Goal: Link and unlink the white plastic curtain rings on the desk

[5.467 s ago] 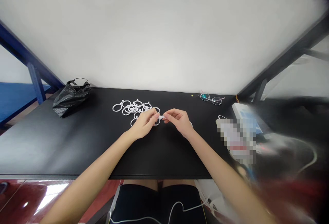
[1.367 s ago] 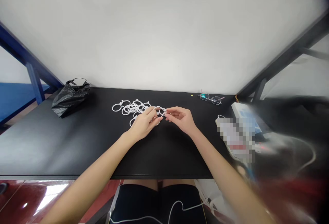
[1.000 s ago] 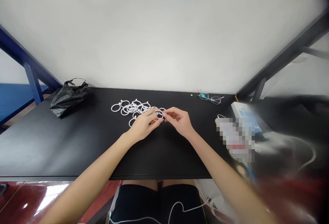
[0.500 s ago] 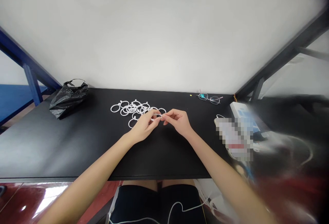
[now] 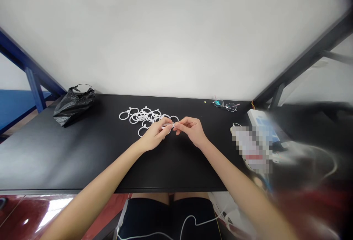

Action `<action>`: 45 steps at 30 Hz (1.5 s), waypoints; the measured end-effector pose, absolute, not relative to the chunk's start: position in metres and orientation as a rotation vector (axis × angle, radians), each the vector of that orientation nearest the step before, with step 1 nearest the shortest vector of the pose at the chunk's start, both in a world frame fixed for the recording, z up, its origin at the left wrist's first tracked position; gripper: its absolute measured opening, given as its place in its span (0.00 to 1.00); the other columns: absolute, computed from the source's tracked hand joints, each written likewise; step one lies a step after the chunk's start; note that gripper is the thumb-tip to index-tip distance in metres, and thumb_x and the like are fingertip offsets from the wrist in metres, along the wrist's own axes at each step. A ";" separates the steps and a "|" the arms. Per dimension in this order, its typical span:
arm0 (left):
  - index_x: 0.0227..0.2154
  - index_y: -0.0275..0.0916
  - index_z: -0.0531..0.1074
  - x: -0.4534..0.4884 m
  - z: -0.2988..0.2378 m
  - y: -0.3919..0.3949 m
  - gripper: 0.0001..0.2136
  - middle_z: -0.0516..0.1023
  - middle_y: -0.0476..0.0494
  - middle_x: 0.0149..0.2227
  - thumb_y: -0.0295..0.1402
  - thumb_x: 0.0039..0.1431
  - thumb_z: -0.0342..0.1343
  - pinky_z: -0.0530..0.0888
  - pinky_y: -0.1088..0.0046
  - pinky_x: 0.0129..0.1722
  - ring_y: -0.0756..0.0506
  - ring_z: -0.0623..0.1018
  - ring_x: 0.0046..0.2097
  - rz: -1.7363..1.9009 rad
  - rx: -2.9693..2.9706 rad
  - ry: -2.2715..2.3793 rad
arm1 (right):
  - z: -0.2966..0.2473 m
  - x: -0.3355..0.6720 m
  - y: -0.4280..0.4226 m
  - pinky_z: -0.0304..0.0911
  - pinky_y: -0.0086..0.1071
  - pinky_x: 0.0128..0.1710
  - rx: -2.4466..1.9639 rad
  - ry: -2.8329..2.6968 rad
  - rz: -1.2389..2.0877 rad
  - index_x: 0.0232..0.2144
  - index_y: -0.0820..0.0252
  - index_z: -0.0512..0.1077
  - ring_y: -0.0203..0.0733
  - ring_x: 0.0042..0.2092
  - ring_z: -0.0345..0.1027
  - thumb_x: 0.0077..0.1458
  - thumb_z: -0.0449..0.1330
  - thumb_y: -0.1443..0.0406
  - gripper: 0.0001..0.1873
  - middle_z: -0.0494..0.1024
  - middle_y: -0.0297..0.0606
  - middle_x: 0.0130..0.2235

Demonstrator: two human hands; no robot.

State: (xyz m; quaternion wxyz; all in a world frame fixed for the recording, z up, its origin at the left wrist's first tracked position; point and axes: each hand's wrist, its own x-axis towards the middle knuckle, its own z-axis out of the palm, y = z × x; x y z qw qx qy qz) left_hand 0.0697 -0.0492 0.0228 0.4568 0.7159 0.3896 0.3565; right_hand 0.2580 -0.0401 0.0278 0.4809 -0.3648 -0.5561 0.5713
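Observation:
My left hand (image 5: 154,134) and my right hand (image 5: 191,131) meet over the black tabletop (image 5: 82,151). Between their fingertips I hold a white plastic ring (image 5: 167,125), seen nearly edge-on, with the fingers hiding part of it. A loose pile of several similar white rings with small tabs (image 5: 142,116) lies just beyond and to the left of my left hand. That hand covers the pile's near right part. One ring (image 5: 142,132) pokes out beside my left hand.
A black plastic bag (image 5: 74,106) sits at the table's far left. Wire-rimmed glasses (image 5: 224,105) lie near the back edge. On the right are a white box (image 5: 260,122), a pixelated object (image 5: 250,148) and a white cable (image 5: 235,124). A wall rises behind.
Compared with about a second ago, my hands have drawn slightly apart. The held ring now shows narrow and flat between the fingertips rather than as an open loop.

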 end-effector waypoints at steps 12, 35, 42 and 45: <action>0.40 0.39 0.66 0.071 0.021 -0.050 0.13 0.67 0.50 0.31 0.44 0.68 0.45 0.66 0.74 0.26 0.53 0.65 0.26 0.888 1.722 0.931 | 0.026 0.256 -0.039 0.73 0.32 0.31 -0.879 -1.312 1.453 0.24 0.59 0.77 0.34 0.25 0.73 0.42 0.72 0.55 0.15 0.81 0.34 0.26; 0.43 0.40 0.66 0.061 0.001 -0.034 0.14 0.71 0.37 0.49 0.41 0.59 0.59 0.65 0.53 0.53 0.36 0.69 0.53 0.883 2.458 1.459 | 0.014 0.289 -0.019 0.65 0.44 0.45 -1.541 -2.003 0.395 0.33 0.58 0.75 0.49 0.41 0.70 0.48 0.66 0.67 0.07 0.78 0.41 0.39; 0.47 0.39 0.66 0.060 -0.004 -0.034 0.15 0.69 0.35 0.53 0.38 0.59 0.58 0.64 0.51 0.55 0.34 0.67 0.57 0.813 2.471 1.487 | 0.013 0.291 -0.021 0.63 0.41 0.46 -1.572 -2.046 0.486 0.37 0.58 0.74 0.47 0.44 0.68 0.49 0.65 0.67 0.10 0.76 0.40 0.42; 0.47 0.39 0.66 0.059 -0.004 -0.033 0.15 0.69 0.35 0.54 0.38 0.59 0.57 0.64 0.52 0.55 0.35 0.67 0.57 0.797 2.487 1.493 | 0.014 0.290 -0.022 0.62 0.40 0.46 -1.572 -2.066 0.505 0.37 0.57 0.74 0.46 0.44 0.68 0.47 0.67 0.67 0.12 0.76 0.39 0.43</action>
